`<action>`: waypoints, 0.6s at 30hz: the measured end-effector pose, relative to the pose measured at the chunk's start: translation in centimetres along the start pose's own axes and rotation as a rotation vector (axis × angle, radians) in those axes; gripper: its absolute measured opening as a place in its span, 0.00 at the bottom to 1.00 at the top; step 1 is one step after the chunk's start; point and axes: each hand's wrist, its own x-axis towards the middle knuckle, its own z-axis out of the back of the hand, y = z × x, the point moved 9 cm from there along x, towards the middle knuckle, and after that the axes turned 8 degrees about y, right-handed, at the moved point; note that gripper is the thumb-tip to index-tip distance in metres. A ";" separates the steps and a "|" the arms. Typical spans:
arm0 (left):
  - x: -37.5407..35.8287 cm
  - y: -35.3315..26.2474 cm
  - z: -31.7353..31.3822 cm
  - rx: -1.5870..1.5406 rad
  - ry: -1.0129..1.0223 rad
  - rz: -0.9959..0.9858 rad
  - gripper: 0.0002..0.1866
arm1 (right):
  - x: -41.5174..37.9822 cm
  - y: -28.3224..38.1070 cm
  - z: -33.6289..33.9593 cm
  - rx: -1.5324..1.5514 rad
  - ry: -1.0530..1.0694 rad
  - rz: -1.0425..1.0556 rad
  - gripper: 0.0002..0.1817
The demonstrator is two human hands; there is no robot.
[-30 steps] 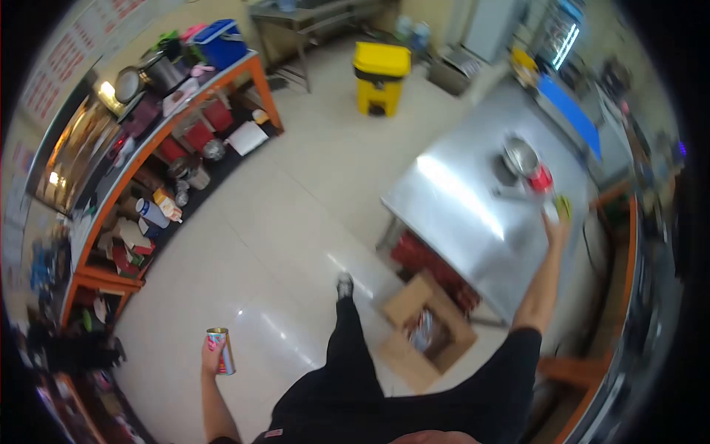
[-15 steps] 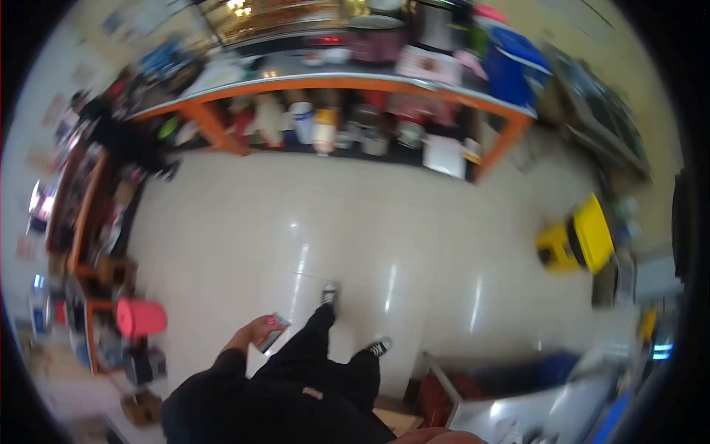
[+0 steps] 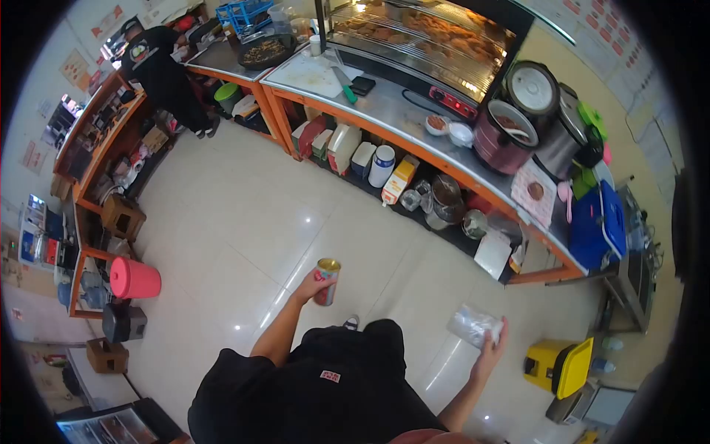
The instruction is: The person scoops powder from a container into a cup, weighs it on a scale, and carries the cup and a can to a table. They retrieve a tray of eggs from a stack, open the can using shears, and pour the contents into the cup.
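Observation:
My left hand point(image 3: 313, 286) is wrapped around a drink can point(image 3: 325, 290) with a gold-coloured top and a partly red side, held out over the floor in front of my body. Off to the right, my right hand point(image 3: 493, 343) grips a clear, crinkled plastic bag point(image 3: 470, 324) by its near edge. What the bag contains, if anything, I cannot make out. Both things are clear of the counter, and the two hands are well apart.
Ahead runs an orange-framed counter point(image 3: 414, 122) bearing a lit food warmer point(image 3: 421, 37), a green-handled knife point(image 3: 345, 86) and pots. A co-worker point(image 3: 163, 70) stands at the far left. A pink bin point(image 3: 136, 278) is to the left, a yellow bin point(image 3: 556, 368) to the right.
My view has swung, bringing the co-worker and the food warmer into clearer sight. The left hand still holds the can. My right hand has come into view with the plastic bag.

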 end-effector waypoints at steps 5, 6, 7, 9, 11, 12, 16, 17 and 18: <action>15.4 -16.9 -2.6 -0.100 -0.091 -0.362 0.37 | 10.6 2.8 -10.8 -0.445 0.211 0.074 0.35; 18.4 -19.9 -3.2 -0.188 -0.066 -0.300 0.37 | 13.0 2.7 -12.6 -0.389 0.217 0.057 0.35; 21.7 -22.8 -3.6 -0.246 -0.043 -0.315 0.37 | 15.5 2.4 -14.4 -0.329 0.222 0.037 0.36; 28.5 -28.5 -4.3 -0.335 -0.002 -0.424 0.39 | 20.5 3.6 -18.8 -0.435 0.323 0.144 0.37; 32.9 -35.8 -3.4 0.147 -0.203 -0.666 0.42 | 24.5 4.9 -23.1 -0.501 0.399 0.181 0.37; 36.3 -37.2 -3.3 0.104 -0.172 -0.672 0.43 | 26.9 6.1 -25.5 -0.516 0.418 0.184 0.37; 48.3 -40.2 -2.5 -0.092 -0.039 -0.641 0.45 | 34.6 12.2 -34.2 -0.534 0.540 0.272 0.39; 51.3 -39.5 -2.6 -0.080 -0.057 -0.652 0.45 | 35.9 13.6 -35.9 -0.542 0.569 0.288 0.39; 53.7 -39.7 -2.3 -0.067 -0.076 -0.669 0.45 | 37.4 14.5 -37.4 -0.619 0.585 0.332 0.40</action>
